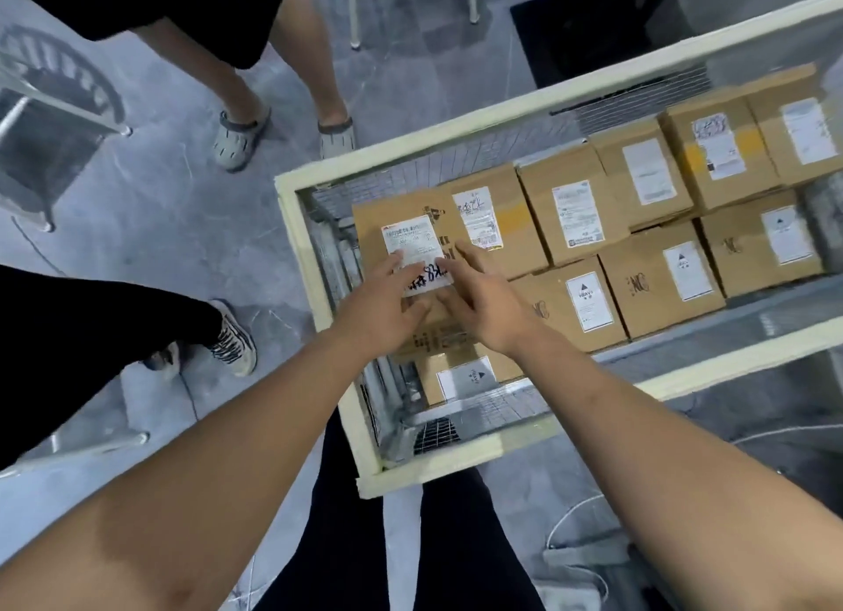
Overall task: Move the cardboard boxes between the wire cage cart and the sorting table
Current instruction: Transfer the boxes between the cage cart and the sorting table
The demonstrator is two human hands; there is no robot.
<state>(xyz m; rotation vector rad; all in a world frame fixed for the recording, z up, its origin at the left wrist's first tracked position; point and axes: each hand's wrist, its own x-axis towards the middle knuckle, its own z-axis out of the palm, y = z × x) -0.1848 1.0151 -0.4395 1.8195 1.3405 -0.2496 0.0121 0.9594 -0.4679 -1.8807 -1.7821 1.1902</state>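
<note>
Grey concrete floor point(159, 199), wire cage cart point(292, 245) at 2 o'clock; left hand point(383, 307) and right hand point(486, 307) rest flat, fingers straight, on the top cardboard box point(376, 220), probably steadying it.

Tan-brown cardboard boxes point(657, 286), each with a white printed label point(588, 300); the top box's label carries black handwritten scrawl. Yellow tape band point(517, 209) on two boxes. Pale cream cart frame point(292, 245), grey wire mesh point(438, 432). Mottled blue-grey concrete floor point(159, 209). Grey clog sandals point(239, 140). Black-and-white striped sneaker point(232, 339). Black trousers point(342, 542).
</note>
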